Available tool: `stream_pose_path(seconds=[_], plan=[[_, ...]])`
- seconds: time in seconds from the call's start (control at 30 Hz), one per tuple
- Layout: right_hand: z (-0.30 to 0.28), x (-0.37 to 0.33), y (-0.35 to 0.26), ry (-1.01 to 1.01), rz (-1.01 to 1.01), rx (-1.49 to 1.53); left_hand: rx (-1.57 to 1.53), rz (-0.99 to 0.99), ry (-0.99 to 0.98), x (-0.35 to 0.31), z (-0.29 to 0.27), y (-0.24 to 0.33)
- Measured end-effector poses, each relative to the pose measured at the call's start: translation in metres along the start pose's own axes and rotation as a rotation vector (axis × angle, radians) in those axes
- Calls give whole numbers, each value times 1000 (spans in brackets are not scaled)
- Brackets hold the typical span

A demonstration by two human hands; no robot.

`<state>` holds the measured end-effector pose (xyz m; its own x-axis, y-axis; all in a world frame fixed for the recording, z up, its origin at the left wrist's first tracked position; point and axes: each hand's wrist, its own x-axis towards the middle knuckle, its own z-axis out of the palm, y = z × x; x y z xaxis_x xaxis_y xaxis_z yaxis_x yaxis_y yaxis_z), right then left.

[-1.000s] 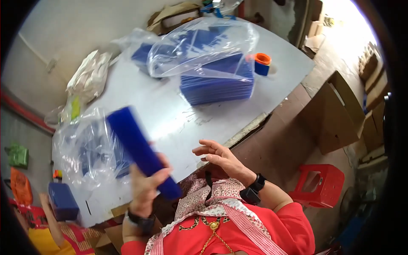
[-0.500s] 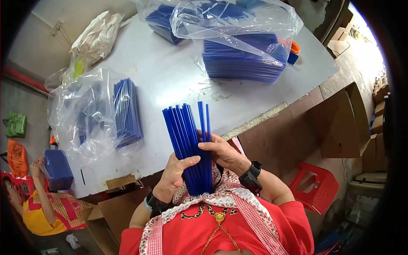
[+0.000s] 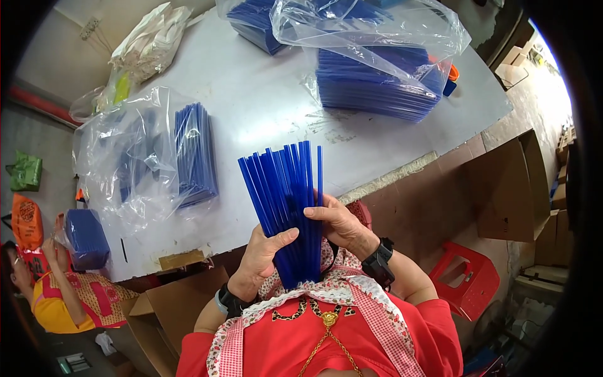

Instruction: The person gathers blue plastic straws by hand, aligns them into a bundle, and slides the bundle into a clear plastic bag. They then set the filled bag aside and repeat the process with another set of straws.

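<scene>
In front of my chest stands a fanned bundle of long, thin blue plastic tubes (image 3: pixel 276 195), its lower ends against my flowered apron (image 3: pixel 352 286). My left hand (image 3: pixel 259 256) is closed round the bundle's lower left side, the thumb lying across the front. At the right edge my right hand (image 3: pixel 339 223) grips the tubes between thumb and fingers; one tube there stands slightly apart from the others. Some of my right fingers are hidden behind the tubes.
On the white table (image 3: pixel 251 94) lie stacks of blue tubes (image 3: pixel 377 88) in clear plastic bags (image 3: pixel 147 157). Cardboard boxes (image 3: pixel 509 188) and a red stool (image 3: pixel 465 279) are at the right. At the left, another person (image 3: pixel 69 301) handles a wrapped blue bundle (image 3: pixel 86 239).
Two tubes stood apart by my right thumb; now one does, farther right, and more tubes are fanned beside the bundle. The table has shifted slightly right and up in view.
</scene>
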<state>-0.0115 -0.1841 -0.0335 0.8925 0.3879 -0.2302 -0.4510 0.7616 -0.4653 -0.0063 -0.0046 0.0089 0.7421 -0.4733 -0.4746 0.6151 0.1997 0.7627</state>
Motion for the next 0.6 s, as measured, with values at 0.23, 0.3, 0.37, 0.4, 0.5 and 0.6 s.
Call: stream_pose_path(seconds=[0.23,0.3,0.37,0.4,0.5,0.6], plan=[[-7,-1,1,16,-4,58,-31,-28,-1,-2,1,2],[-9,-1,1,18,0,88,-49,-43,-5,-2,-3,0],[-10,-2,0,21,-5,128,-55,-52,-8,-3,-6,-1],[-11,-3,0,23,-7,147,-72,-58,-7,-4,-8,-1],[-15,-2,1,2,-4,163,-105,-73,-2,-7,-9,1],[-15,-3,0,-10,-6,168,-117,-69,26,-12,-6,6]])
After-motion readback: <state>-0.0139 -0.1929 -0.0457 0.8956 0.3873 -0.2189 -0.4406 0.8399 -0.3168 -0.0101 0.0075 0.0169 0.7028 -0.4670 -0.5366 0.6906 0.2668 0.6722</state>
